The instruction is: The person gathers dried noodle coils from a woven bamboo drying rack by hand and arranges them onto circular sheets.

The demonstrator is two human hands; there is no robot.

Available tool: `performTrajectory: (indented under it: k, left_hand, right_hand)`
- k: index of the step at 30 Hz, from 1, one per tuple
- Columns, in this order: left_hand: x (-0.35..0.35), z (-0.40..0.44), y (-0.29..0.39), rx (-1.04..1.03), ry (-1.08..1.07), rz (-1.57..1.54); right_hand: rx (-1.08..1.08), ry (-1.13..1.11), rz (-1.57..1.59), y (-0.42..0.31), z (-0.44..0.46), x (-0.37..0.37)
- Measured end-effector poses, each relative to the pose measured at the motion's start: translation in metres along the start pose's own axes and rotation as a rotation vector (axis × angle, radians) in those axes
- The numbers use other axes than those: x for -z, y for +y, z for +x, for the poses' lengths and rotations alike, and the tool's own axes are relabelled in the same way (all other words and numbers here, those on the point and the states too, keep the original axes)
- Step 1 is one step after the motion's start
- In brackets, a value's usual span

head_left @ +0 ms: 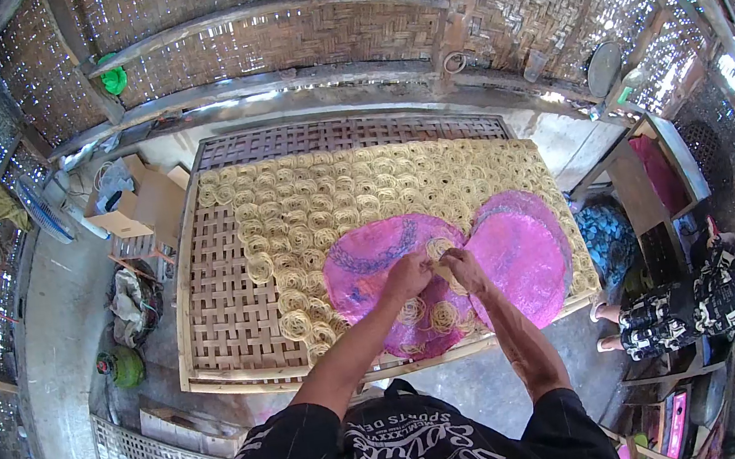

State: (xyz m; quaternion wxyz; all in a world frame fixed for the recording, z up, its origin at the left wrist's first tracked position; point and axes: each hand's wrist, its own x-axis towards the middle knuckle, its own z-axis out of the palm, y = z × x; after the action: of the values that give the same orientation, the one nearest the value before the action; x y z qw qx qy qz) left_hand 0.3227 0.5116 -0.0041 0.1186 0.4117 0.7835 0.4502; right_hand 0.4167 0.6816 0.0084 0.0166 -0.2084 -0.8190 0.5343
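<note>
A woven bamboo rack (228, 313) carries many round coils of pale noodle-like strands (319, 213) in rows. Two pink sheets lie over its front part: a left one (359, 272) and a right one (520, 260). Several coils rest on the left sheet, one of them (443, 315) near its right side. My left hand (411, 275) and my right hand (463, 268) meet over the gap between the sheets, fingers closed on pale strands. A coil (439, 246) shows just beyond my fingertips.
A cardboard box (137, 204) and a blue fan (43, 212) are at the left. A green gas cylinder (122, 366) stands on the floor. A person in patterned clothes (693, 307) is at the right, beside a wooden cabinet (636, 185). A woven wall (288, 45) rises behind.
</note>
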Motion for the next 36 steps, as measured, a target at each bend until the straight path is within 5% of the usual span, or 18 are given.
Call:
performTrajectory:
  k: [4,11,13,16,19,27,32,34,35,36]
  left_hand:
    - [0.027,0.012,-0.010,0.198,-0.124,-0.372]
    - [0.146,-0.097,0.004,0.452,0.047,-0.468]
    - [0.169,-0.142,0.008,0.648,0.107,-0.379]
    - [0.148,-0.221,-0.071,0.591,0.320,-0.604]
    - [0.146,-0.268,-0.081,0.751,0.510,-0.651]
    - [0.134,-0.286,-0.077,0.796,0.705,0.218]
    - [0.128,-0.294,-0.090,0.705,0.710,0.410]
    - [0.111,-0.299,-0.119,0.664,0.784,0.331]
    - [0.115,-0.290,-0.101,0.637,0.754,0.327]
    - [0.132,-0.279,-0.059,0.612,0.726,0.323]
  right_hand:
    - [-0.121,0.014,0.512,-0.046,-0.010,-0.008]
    - [-0.026,-0.389,0.480,-0.077,-0.023,-0.109]
    - [-0.068,-0.442,0.411,-0.085,-0.032,-0.152]
    - [0.032,-0.571,0.185,-0.090,-0.037,-0.209]
    - [0.204,-0.536,-0.145,-0.106,-0.049,-0.252]
    - [0.475,-0.417,-0.643,-0.083,-0.059,-0.314]
    - [0.395,-0.377,-0.633,-0.104,-0.074,-0.297]
    - [0.555,-0.226,-0.512,-0.094,-0.078,-0.282]
    - [0.633,-0.144,-0.455,-0.088,-0.079,-0.274]
    - [0.465,-0.185,-0.533,-0.091,-0.080,-0.261]
